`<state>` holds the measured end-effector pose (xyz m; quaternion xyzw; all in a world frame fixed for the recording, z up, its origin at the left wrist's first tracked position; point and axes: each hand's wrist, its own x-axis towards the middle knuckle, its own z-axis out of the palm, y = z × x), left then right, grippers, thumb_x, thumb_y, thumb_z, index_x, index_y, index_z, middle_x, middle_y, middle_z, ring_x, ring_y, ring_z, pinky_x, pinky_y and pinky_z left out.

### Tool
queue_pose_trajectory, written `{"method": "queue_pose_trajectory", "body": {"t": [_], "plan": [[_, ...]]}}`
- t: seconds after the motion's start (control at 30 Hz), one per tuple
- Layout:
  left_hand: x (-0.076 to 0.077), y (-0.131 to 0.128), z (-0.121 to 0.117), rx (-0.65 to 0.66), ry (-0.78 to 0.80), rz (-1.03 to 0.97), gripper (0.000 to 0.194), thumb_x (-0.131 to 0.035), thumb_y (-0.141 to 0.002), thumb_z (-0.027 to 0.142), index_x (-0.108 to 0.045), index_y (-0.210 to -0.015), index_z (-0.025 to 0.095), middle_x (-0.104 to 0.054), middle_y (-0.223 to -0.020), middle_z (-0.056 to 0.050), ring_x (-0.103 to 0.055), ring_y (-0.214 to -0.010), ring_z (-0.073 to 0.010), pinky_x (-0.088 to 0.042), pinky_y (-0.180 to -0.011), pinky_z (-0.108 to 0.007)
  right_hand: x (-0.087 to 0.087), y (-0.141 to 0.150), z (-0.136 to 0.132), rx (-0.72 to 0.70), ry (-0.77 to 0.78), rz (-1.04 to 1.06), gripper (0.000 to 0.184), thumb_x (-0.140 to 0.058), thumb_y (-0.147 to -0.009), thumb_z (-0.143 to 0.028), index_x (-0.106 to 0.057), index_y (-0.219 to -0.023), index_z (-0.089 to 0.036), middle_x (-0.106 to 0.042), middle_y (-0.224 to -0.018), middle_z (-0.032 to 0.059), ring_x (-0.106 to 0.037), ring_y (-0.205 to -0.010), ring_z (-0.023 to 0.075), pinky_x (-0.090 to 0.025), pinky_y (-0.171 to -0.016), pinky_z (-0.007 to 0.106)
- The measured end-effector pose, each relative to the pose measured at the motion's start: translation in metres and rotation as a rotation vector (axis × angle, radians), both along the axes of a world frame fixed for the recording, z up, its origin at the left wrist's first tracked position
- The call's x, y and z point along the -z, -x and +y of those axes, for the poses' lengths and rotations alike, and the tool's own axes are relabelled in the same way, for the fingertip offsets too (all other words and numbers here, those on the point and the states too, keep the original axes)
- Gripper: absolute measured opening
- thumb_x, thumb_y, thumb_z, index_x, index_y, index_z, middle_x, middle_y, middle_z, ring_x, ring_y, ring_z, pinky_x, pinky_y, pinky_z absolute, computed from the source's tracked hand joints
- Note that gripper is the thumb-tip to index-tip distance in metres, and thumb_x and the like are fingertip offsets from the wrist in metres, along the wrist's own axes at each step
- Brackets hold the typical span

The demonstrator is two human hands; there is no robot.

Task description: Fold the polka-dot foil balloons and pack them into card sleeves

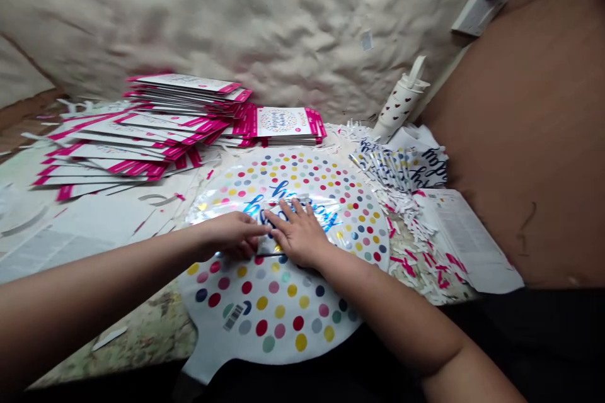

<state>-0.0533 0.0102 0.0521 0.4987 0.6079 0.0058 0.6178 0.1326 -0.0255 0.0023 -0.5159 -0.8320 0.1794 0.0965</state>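
A round foil balloon (302,302) with multicoloured dots and blue script lies flat in front of me, its neck towards my lower left. Across its middle runs a shiny band of folded foil (222,201). My left hand (236,233) has its fingers curled at this band, index finger stretched towards the right hand; what lies beneath the fingers is partly hidden. My right hand (300,233) rests palm down on the band with fingers spread. Between the two hands shows a small pale flat piece (270,247), partly covered.
Stacks of pink-edged white card packets (184,97) stand at the back left, a smaller stack (283,123) beside them. Folded printed foil (401,167), a heart-patterned tumbler (399,104), paper scraps (425,258) and a clear printed bag (458,233) lie right. A power strip (479,6) hangs above.
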Motion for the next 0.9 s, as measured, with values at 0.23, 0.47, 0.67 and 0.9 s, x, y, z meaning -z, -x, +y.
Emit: {"method": "queue_pose_trajectory", "body": {"t": [0.23, 0.47, 0.67, 0.9], "plan": [[-0.005, -0.028, 0.001, -0.145, -0.007, -0.384, 0.026, -0.062, -0.072, 0.041, -0.059, -0.083, 0.017, -0.051, -0.054, 0.004, -0.049, -0.048, -0.0098, -0.048, -0.055, -0.024, -0.005, -0.016, -0.014, -0.107, -0.085, 0.294, 0.071, -0.053, -0.079, -0.037, -0.026, -0.139, -0.011, -0.036, -0.141, 0.0124, -0.035, -0.129, 0.0195, -0.030, -0.106, 0.031], [0.008, -0.057, -0.081, 0.855, -0.801, -0.179, 0.055, -0.053, -0.075, 0.055, -0.052, -0.123, 0.028, -0.046, -0.135, -0.010, -0.041, -0.123, -0.0354, -0.039, -0.096, -0.051, -0.068, -0.154, -0.022, 0.935, -0.513, 0.531, 0.043, -0.026, -0.093, -0.033, -0.045, -0.126, -0.013, -0.062, -0.111, 0.0160, -0.060, -0.102, 0.0238, -0.049, -0.084, 0.039], [0.020, -0.072, -0.104, 1.272, -0.923, 0.146, 0.082, -0.064, -0.069, 0.028, -0.023, -0.140, 0.032, -0.020, -0.145, -0.012, -0.017, -0.130, -0.0425, -0.022, -0.095, -0.069, -0.082, -0.249, 0.046, 1.225, -0.480, 0.142, 0.051, -0.034, -0.089, -0.014, -0.026, -0.138, -0.006, -0.033, -0.140, 0.0201, -0.033, -0.129, 0.0271, -0.032, -0.103, 0.040], [0.062, -0.043, -0.092, 1.196, -1.274, -0.011, 0.072, -0.055, -0.081, 0.031, -0.014, -0.141, 0.038, -0.040, -0.137, -0.003, -0.047, -0.120, -0.0282, -0.045, -0.094, -0.038, -0.043, -0.256, 0.096, 1.290, -0.149, 0.215, 0.033, -0.049, -0.089, -0.033, -0.051, -0.116, -0.014, -0.053, -0.116, 0.0079, -0.057, -0.094, 0.0166, -0.049, -0.081, 0.037]]}}
